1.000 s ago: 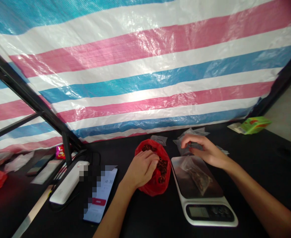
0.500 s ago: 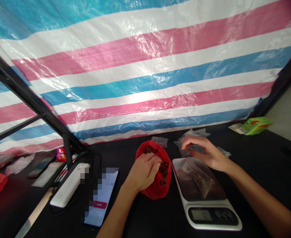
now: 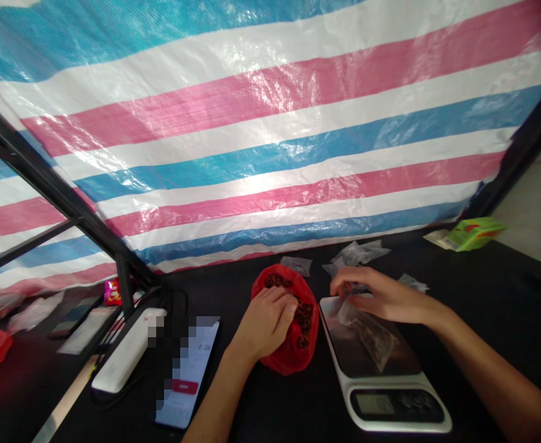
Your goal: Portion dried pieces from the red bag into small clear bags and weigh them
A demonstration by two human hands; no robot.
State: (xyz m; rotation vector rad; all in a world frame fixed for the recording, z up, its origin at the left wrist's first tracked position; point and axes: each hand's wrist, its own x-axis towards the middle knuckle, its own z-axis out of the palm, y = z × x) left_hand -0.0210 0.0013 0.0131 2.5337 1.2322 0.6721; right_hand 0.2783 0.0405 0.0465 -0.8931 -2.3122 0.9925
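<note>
Left hand (image 3: 264, 321) is just left of the digital kitchen scale (image 3: 392, 403), fingers curled down into an open red plastic bag (image 3: 289, 360) among dark dried pieces (image 3: 303, 315); cannot tell if any are gripped. Right hand (image 3: 383, 296) is over the scale's far edge, fingers bent onto the top of a clear plastic bag (image 3: 369, 332) lying on the scale's platform; pinching or only touching, cannot tell. Red bag sits on the black counter (image 3: 482, 295) close by the scale's left side. Empty clear bags (image 3: 357, 252) lie behind the scale. Lit phone (image 3: 188, 376) is further left of the scale, white power strip (image 3: 129, 351) beyond it. Green packet (image 3: 474, 232) lies behind the scale, well to its right.
</note>
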